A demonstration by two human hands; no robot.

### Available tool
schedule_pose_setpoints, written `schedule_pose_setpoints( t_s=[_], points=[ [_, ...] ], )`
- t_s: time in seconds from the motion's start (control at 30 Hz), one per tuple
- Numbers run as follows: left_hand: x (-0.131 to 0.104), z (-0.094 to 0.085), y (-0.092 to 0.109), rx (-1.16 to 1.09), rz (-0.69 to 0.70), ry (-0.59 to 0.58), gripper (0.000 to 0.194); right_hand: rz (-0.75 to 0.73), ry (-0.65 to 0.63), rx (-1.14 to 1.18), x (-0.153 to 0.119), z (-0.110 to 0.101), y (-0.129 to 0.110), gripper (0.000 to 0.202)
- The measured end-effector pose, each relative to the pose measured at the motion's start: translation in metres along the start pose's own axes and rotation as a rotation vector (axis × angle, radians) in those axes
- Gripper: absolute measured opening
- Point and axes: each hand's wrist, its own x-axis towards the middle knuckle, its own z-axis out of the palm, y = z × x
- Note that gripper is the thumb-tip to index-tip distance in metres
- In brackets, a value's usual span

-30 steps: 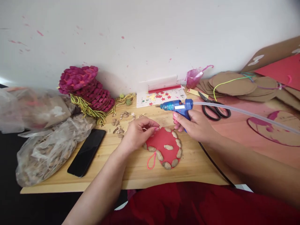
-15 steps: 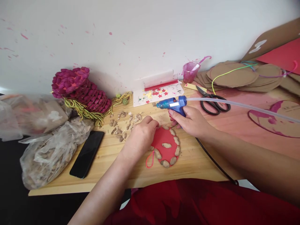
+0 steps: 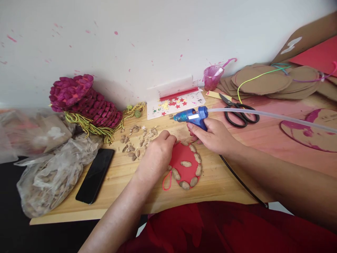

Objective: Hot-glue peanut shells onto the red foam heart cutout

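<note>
Several peanuts [image 3: 198, 170] are lining the right and lower edges of the red disc [image 3: 181, 154], and one is lying near its middle; the disc is resting on the wooden surface [image 3: 216, 175]. Loose peanuts [image 3: 131, 154] are waiting at the left. The right hand [image 3: 217, 135] is gripping the blue glue gun [image 3: 197, 121]. The left hand [image 3: 158, 151], its fingers seemingly bending together, is hiding the disc's upper-left edge, so I cannot tell what it is holding or whether the border is complete. The clear glue stick [image 3: 252, 113] is running out of the head view.

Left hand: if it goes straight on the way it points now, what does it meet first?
Likely the glue gun in the right hand; depth is unclear, so the left hand may pass underneath.
</note>
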Motion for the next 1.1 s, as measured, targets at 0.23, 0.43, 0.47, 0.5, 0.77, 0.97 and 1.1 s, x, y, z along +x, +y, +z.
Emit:
schedule_pose_setpoints(
  t_s=[0.23,0.43,0.47,0.5,0.77,0.97,1.1],
  points=[
    [-0.001,0.001,0.001,0.027,0.008,-0.003,0.021,-0.011,0.000,-0.018,0.000,-0.001,-0.002,0.037],
    [-0.001,0.000,0.003,0.067,0.013,-0.004,0.020,-0.005,0.008,-0.026,0.000,0.000,-0.001,0.037],
    [-0.001,0.000,0.003,0.076,0.013,-0.004,0.020,-0.004,0.010,-0.030,0.000,0.000,0.000,0.037],
    [-0.001,0.000,0.003,0.083,0.013,-0.006,0.020,-0.003,0.011,-0.035,0.000,0.000,-0.001,0.036],
    [-0.001,-0.002,0.006,0.019,-0.018,-0.005,0.018,0.028,0.000,-0.077,-0.001,-0.001,-0.003,0.037],
    [-0.006,-0.008,-0.004,-0.317,-0.191,0.045,0.025,0.037,-0.024,-0.074,0.000,-0.003,-0.004,0.037],
    [-0.011,-0.008,-0.007,-0.406,-0.248,0.052,0.021,0.039,-0.019,-0.081,0.000,-0.003,-0.005,0.036]
  ],
)
